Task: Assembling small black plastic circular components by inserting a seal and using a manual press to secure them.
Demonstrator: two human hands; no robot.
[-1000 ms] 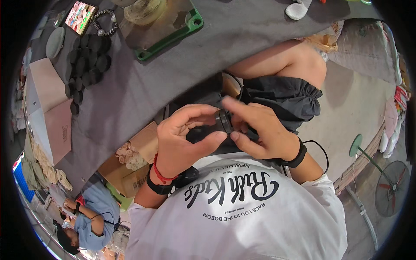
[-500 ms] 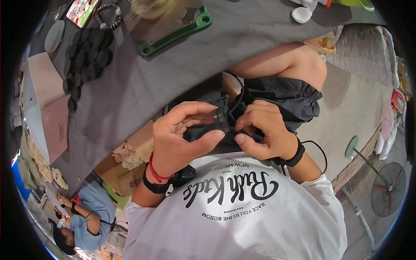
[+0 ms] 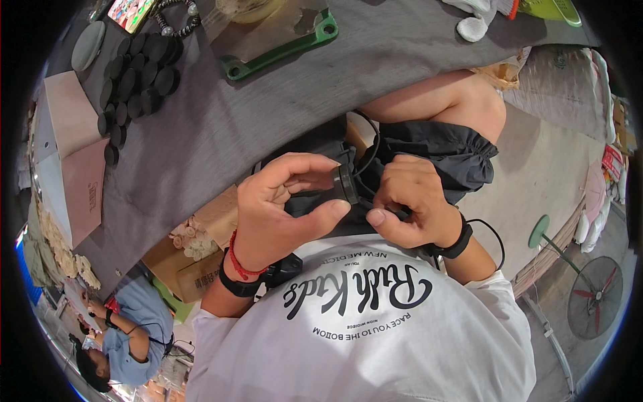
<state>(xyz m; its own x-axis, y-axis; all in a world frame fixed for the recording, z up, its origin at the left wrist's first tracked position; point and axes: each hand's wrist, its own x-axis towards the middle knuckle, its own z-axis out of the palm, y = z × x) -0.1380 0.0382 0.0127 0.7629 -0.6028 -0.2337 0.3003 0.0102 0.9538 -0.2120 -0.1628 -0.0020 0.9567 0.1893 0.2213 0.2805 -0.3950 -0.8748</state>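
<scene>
Over my lap, my left hand (image 3: 278,208) holds a small round black case (image 3: 344,185) by its rim, between thumb and fingers. The case is tilted on edge, and its left side looks glossy. Just right of it is my right hand (image 3: 412,201), with curled fingers and the thumb close to the forefinger. A small gap shows between the right fingertips and the case. Whether those fingers hold anything is hidden. Several similar black round pieces (image 3: 137,74) lie heaped on the grey-covered table (image 3: 201,144) at the left.
A green-framed clear tray (image 3: 281,50), a beaded bracelet (image 3: 177,17), a phone (image 3: 130,13) and a grey oval object (image 3: 88,46) sit on the table. An open pink box (image 3: 84,181) stands left. Beneath the table edge is a carton (image 3: 194,278). A fan (image 3: 596,295) stands right; another person (image 3: 130,328) sits lower left.
My right hand has shifted slightly right, its fingers curling more away from the case. My left hand keeps hold of the case. The view has shifted a little.
</scene>
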